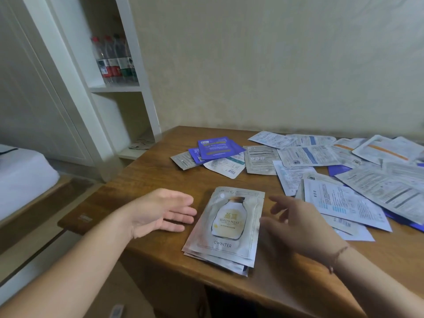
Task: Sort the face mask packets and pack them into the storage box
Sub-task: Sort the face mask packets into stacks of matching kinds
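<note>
Hands flank a stack of mask packets [226,228] on the worktop [149,180], left hand [165,214] and right hand [296,228] with fingers spread, holding nothing. Packets look light, slick and floppy; best squared and gripped by the long edges.

2 hands [165,211], 4 bottles [114,58], approx 25 packets [226,223].

- We have one head-worn view, looking forward and down at the counter [160,171] from close above.
- Both arms enter from the bottom edge; the wall lies beyond.
</note>
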The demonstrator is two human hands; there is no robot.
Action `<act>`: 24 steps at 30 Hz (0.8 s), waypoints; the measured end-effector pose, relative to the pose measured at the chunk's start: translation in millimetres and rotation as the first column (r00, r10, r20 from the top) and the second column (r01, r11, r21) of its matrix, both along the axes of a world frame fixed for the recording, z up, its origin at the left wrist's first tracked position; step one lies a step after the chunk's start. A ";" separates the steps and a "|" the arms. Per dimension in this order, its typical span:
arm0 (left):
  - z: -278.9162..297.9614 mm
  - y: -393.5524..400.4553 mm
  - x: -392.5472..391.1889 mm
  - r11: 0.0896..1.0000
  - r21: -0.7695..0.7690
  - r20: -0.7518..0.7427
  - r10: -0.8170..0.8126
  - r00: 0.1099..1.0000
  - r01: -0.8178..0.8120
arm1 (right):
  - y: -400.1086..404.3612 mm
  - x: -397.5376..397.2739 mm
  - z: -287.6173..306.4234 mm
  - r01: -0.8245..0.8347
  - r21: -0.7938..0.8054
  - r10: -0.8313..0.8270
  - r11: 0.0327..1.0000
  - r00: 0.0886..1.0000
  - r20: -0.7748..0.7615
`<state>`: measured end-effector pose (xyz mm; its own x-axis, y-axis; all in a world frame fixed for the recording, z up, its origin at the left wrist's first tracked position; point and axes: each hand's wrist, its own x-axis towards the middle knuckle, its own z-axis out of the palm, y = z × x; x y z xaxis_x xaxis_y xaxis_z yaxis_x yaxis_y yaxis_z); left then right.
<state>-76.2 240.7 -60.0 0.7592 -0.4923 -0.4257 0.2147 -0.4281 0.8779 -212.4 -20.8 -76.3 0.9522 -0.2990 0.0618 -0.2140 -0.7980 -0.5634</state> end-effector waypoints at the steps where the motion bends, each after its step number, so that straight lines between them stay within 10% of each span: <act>1: -1.4 2.7 -6.0 0.992 0.094 0.110 -0.096 0.989 0.085 | 3.8 -5.1 -4.0 -0.054 -0.079 0.055 0.995 0.998 0.010; 7: -18.7 1.4 -42.6 0.943 0.255 0.396 -0.303 0.867 0.213 | 29.9 -20.7 -19.4 -0.185 -0.230 0.197 0.955 0.980 0.030; 12: -11.4 16.2 -32.9 0.967 -0.233 -0.190 0.060 0.980 -0.105 | 20.0 -17.6 -12.6 -0.071 0.081 0.066 0.994 0.996 0.064; 15: -5.0 15.4 -28.3 0.920 -0.317 -0.412 0.086 0.907 -0.232 | 4.5 -6.0 3.3 0.124 0.726 -0.068 0.676 0.992 -0.106; 18: -5.1 5.5 -31.2 0.943 -0.260 -0.399 0.091 0.913 -0.207 | -4.4 2.1 11.8 0.262 0.910 -0.033 0.320 0.963 -0.266; 24: -1.9 -4.9 -29.9 0.961 -0.217 -0.363 0.085 0.928 -0.173 | 3.4 22.3 11.0 0.344 0.892 -0.023 0.292 0.935 -0.353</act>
<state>-106.1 235.9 -61.9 0.6488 -0.5212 -0.5545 0.5634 -0.1609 0.8104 -190.1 -17.4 -65.3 0.7926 -0.1683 -0.5860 -0.5216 0.3105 -0.7947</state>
